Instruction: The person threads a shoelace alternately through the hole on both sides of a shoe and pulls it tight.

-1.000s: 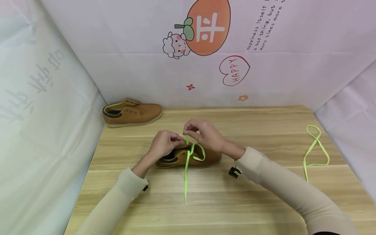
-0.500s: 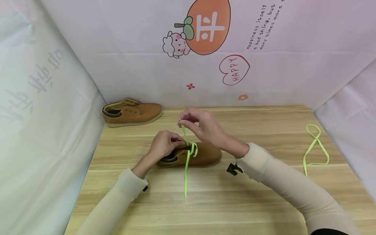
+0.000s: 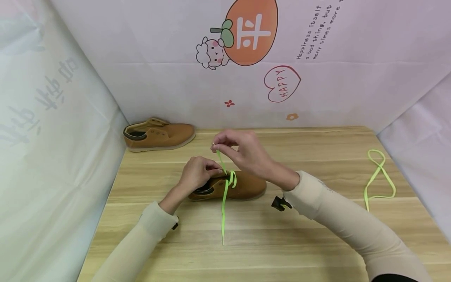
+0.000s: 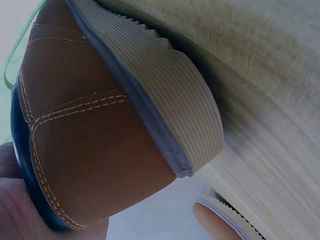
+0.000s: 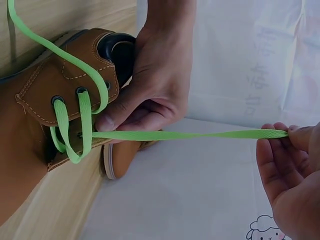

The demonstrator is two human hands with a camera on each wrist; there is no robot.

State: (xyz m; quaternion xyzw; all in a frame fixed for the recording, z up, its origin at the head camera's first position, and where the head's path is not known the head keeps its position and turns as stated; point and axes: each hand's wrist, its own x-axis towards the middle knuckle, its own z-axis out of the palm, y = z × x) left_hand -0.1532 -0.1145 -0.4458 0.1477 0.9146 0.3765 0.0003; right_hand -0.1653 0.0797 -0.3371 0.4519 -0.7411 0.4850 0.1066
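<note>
A brown leather shoe (image 3: 251,185) stands mid-table, toe to the right, with a neon green shoelace (image 5: 175,135) threaded through its eyelets. My left hand (image 3: 197,172) pinches the far eyelet flap; in the right wrist view its thumb presses beside the spot where the lace comes out. Raised above the shoe, my right hand (image 3: 243,152) pinches the lace near its end and stretches that length taut. The lace's other end trails over the near side onto the table. In the left wrist view the shoe's heel (image 4: 95,165) fills much of the picture.
A second brown shoe (image 3: 165,136), without a lace, stands at the back left by the white cloth wall (image 3: 158,78). Another green shoelace (image 3: 380,176) lies looped on the wooden table (image 3: 299,243) at the right.
My right hand has risen and shifted slightly left, drawing the lace out longer. The loose loop over the shoe has shrunk to a small one. My left hand has stayed at the flap.
</note>
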